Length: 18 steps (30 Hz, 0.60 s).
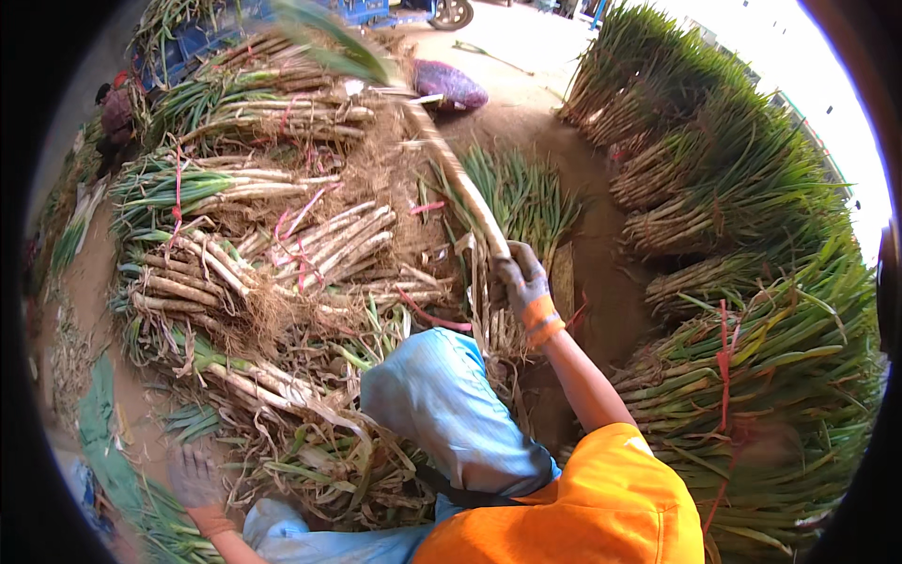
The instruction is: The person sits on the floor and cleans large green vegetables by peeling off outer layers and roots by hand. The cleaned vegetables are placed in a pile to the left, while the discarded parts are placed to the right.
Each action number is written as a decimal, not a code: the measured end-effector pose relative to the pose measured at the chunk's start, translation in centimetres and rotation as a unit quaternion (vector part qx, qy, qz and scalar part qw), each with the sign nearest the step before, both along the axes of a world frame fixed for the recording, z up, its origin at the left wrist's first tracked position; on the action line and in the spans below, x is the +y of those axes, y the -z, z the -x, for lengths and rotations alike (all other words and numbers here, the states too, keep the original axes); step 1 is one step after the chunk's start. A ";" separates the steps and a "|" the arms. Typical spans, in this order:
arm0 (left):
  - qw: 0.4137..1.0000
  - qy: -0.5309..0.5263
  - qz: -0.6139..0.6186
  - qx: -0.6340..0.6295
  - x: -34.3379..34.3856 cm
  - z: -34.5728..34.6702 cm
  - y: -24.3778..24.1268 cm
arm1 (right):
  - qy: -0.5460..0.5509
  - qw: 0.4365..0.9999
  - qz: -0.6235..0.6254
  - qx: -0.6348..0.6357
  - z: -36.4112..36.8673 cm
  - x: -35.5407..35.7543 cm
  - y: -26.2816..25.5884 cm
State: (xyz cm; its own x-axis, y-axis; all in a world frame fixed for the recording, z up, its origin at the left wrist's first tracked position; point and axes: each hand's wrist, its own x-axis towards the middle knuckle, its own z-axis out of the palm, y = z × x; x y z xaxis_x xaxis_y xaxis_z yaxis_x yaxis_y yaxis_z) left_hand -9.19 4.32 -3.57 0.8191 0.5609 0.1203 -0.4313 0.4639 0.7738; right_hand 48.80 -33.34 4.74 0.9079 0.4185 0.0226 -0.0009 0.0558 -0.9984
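Observation:
My right hand (521, 282), in a grey glove with an orange cuff, is closed around the lower end of a long pale leek or large green onion stalk (454, 169). The stalk slants up and left, its green leaves blurred at the top. My left hand (194, 479), gloved likewise, is low on the left beside my knee, fingers apart, with nothing seen in it. Dried leaf litter (352, 465) lies between my legs and the stacks. Beyond my right hand is a bundle of green-topped onions (525, 201).
Bundles with roots and pink ties (338, 247) are heaped ahead and left. Tall rows of green bundles (740, 183) line the right. A purple mesh sack (451, 86), a wheel (452, 13) and a blue vehicle (359, 10) are at the top. A crouching person (118, 116) is far left.

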 end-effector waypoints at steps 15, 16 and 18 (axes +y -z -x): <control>0.982 -0.076 0.033 0.171 -5.5 5.6 0.4 | -0.205 0.659 0.711 -0.131 -6.9 -7.6 30.1; 0.982 -0.080 0.033 0.170 -5.3 4.2 -0.1 | -0.214 0.662 0.714 -0.083 -8.2 -8.0 29.8; 0.981 -0.099 0.036 0.160 -5.2 2.0 -1.3 | -0.200 0.678 0.704 -0.069 -9.2 -6.6 26.3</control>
